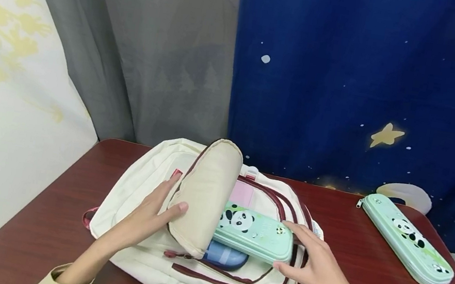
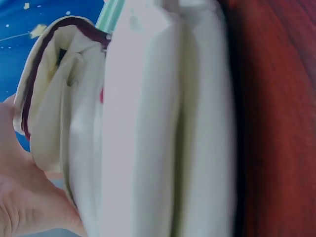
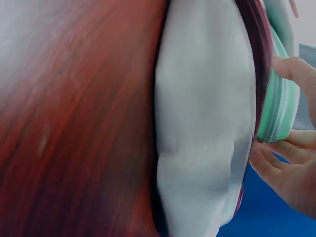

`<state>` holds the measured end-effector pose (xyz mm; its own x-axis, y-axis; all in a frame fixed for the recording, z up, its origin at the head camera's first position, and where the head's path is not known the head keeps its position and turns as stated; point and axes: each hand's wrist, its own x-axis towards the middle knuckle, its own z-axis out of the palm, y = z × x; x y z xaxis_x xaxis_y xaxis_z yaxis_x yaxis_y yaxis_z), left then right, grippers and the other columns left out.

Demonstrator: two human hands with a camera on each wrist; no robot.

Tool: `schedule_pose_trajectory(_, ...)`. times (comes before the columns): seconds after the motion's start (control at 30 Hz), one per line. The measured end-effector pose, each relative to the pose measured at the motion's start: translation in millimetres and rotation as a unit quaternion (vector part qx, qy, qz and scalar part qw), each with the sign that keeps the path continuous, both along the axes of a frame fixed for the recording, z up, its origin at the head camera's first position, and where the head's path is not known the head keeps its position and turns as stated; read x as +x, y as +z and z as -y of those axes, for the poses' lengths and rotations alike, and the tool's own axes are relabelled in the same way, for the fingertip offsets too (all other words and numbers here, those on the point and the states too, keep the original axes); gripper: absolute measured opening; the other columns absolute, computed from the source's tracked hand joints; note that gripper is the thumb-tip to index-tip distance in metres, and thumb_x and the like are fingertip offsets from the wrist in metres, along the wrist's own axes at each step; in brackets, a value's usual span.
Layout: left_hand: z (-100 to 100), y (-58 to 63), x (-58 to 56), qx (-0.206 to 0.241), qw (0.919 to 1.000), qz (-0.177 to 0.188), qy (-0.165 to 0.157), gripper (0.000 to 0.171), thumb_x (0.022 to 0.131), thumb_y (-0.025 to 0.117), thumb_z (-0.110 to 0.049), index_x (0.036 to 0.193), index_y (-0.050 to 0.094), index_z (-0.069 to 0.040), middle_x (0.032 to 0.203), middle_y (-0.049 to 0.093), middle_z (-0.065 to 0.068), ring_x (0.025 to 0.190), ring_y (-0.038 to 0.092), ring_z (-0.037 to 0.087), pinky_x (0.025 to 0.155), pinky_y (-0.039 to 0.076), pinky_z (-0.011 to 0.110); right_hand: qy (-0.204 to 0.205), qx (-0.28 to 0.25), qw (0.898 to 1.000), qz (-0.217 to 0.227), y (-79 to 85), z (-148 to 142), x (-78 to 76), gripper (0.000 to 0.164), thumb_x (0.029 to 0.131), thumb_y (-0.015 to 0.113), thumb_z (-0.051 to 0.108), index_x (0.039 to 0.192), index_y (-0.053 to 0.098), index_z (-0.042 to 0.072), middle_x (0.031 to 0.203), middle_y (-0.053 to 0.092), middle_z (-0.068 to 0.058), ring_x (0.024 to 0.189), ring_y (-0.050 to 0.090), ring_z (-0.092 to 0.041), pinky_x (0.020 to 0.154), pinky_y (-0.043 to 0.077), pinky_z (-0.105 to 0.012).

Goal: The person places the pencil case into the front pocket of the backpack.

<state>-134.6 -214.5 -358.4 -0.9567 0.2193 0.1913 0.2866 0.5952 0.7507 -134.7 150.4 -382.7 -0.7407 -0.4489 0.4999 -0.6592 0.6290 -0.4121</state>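
Observation:
A white backpack with dark red trim lies on the table, its front pocket unzipped. My left hand holds the beige pocket flap folded back to the left, thumb over its face. In the left wrist view, the same hand is at the flap's outer side. My right hand grips the right end of a mint-green panda pencil case, thumb on the near side and fingers on the far side. The flap hides the case's left end. Beneath the case shows a glossy blue rounded object.
A second mint-green panda pencil case lies at the table's right side. Something flat and pink shows in the pocket behind the held case. The dark red table ends at a grey and blue star-patterned curtain.

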Motion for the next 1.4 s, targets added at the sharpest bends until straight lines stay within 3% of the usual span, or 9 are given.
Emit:
schedule_pose_trajectory(0.23, -6.0, 4.6, 4.4, -0.016, 0.9998, -0.007, 0.010, 0.075, 0.090, 0.054, -0.047, 0.149, 0.020, -0.017, 0.151, 0.023, 0.011, 0.138, 0.015, 0.035, 0.103, 0.017, 0.059, 0.018, 0.004, 1.000, 0.008, 3.3, 22.0, -4.7, 0.073, 0.068, 0.082, 0.037, 0.129, 0.053, 0.010, 0.123, 0.057, 0.005, 0.110, 0.054, -0.013, 0.091, 0.040, -0.021)
schedule_pose_trajectory(0.53, -8.6, 6.4, 9.9, -0.056, 0.9967, 0.018, 0.057, 0.075, 0.088, 0.050, -0.057, 0.150, 0.019, -0.026, 0.151, 0.021, 0.014, 0.138, 0.014, 0.033, 0.098, 0.016, 0.067, 0.029, -0.007, 1.000, 0.005, 1.5, 35.3, -3.0, 0.073, 0.069, 0.082, 0.035, 0.130, 0.052, 0.009, 0.121, 0.056, 0.006, 0.105, 0.054, -0.010, 0.088, 0.042, -0.023)
schedule_pose_trajectory(0.7, -8.6, 7.1, 11.3, -0.065, 0.9958, 0.016, 0.061, 0.076, 0.088, 0.048, -0.059, 0.150, 0.019, -0.026, 0.151, 0.022, 0.012, 0.139, 0.014, 0.030, 0.098, 0.014, 0.068, 0.026, 0.022, 0.999, 0.001, 4.8, 39.8, -0.7, 0.075, 0.071, 0.079, 0.034, 0.134, 0.047, 0.008, 0.125, 0.052, 0.003, 0.109, 0.052, -0.011, 0.086, 0.046, -0.035)
schedule_pose_trajectory(0.93, -9.4, 6.1, 12.3, -0.067, 0.9956, 0.033, 0.056, 0.077, 0.087, 0.047, -0.063, 0.149, 0.017, -0.030, 0.152, 0.021, 0.012, 0.140, 0.011, 0.029, 0.098, 0.006, 0.070, 0.003, 0.061, 0.997, 0.054, 15.0, 27.8, 5.7, 0.074, 0.077, 0.073, 0.044, 0.138, 0.044, 0.015, 0.134, 0.047, 0.001, 0.117, 0.049, -0.016, 0.088, 0.045, -0.044)
schedule_pose_trajectory(1.1, -10.0, 7.4, 12.3, -0.074, 0.9949, 0.035, 0.060, 0.078, 0.086, 0.047, -0.064, 0.149, 0.018, -0.030, 0.151, 0.021, 0.012, 0.139, 0.011, 0.031, 0.097, 0.006, 0.070, 0.017, 0.012, 0.996, 0.083, 13.8, 21.7, 6.9, 0.066, 0.081, 0.072, 0.037, 0.137, 0.044, 0.019, 0.128, 0.052, 0.005, 0.105, 0.057, -0.013, 0.083, 0.049, -0.038)
schedule_pose_trajectory(1.2, -10.0, 8.5, 12.5, -0.079, 0.9941, 0.037, 0.064, 0.079, 0.084, 0.046, -0.067, 0.149, 0.018, -0.031, 0.151, 0.021, 0.013, 0.139, 0.012, 0.032, 0.098, 0.009, 0.069, 0.037, -0.032, 0.994, 0.098, 10.2, 22.1, 5.9, 0.062, 0.080, 0.074, 0.027, 0.135, 0.047, 0.014, 0.121, 0.056, 0.006, 0.098, 0.059, -0.009, 0.080, 0.050, -0.033)
schedule_pose_trajectory(1.4, -10.3, 9.8, 14.6, -0.092, 0.9923, 0.044, 0.070, 0.080, 0.084, 0.044, -0.069, 0.149, 0.018, -0.031, 0.151, 0.021, 0.017, 0.137, 0.017, 0.036, 0.098, 0.016, 0.068, 0.013, -0.036, 0.998, 0.057, 3.9, 31.4, 6.8, 0.071, 0.071, 0.082, 0.030, 0.131, 0.050, 0.012, 0.118, 0.056, 0.008, 0.099, 0.057, -0.006, 0.083, 0.049, -0.029)
